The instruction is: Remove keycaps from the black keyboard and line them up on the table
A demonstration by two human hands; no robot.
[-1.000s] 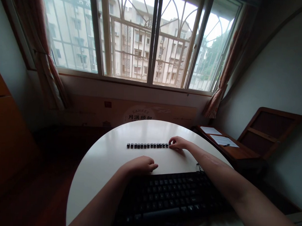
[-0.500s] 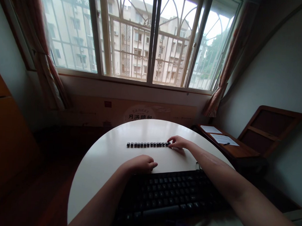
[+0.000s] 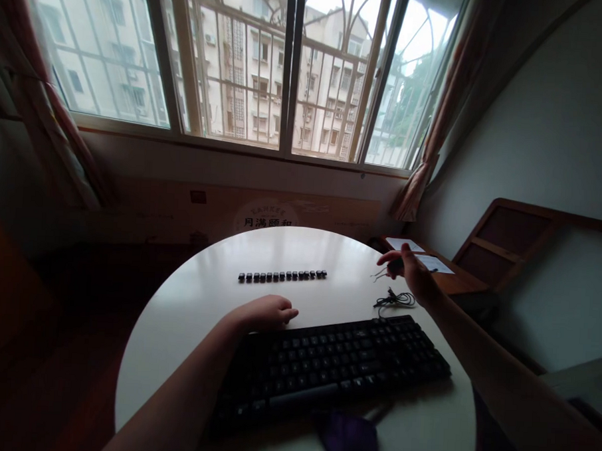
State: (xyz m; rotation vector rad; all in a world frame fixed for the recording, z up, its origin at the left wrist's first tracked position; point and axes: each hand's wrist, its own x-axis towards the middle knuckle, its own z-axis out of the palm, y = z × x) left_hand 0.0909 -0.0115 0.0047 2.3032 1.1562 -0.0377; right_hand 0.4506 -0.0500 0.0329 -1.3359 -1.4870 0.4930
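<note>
My left hand (image 3: 272,312) rests at the back left edge of a black keyboard (image 3: 332,360), its fingers curled and partly hidden; whether they hold anything cannot be seen. Raised over the right side of the round white table, my right hand (image 3: 414,274) is closed on a thin wire keycap puller (image 3: 379,275), whose bent metal wires stick out to the left. Beyond the keyboard, a straight row of several black keycaps (image 3: 283,276) stands on the table, apart from both hands.
A coiled black cable (image 3: 395,299) lies behind the keyboard's right end. Something dark purple (image 3: 349,437) sits at the near edge of the white table (image 3: 176,340). To the right, a wooden chair (image 3: 478,276) carries sheets of paper (image 3: 435,263). Windows and curtains stand behind.
My right hand has left the right end of the keycap row, moved right and up, and now has the wire keycap puller. My left hand stays by the keyboard. The view has shifted slightly.
</note>
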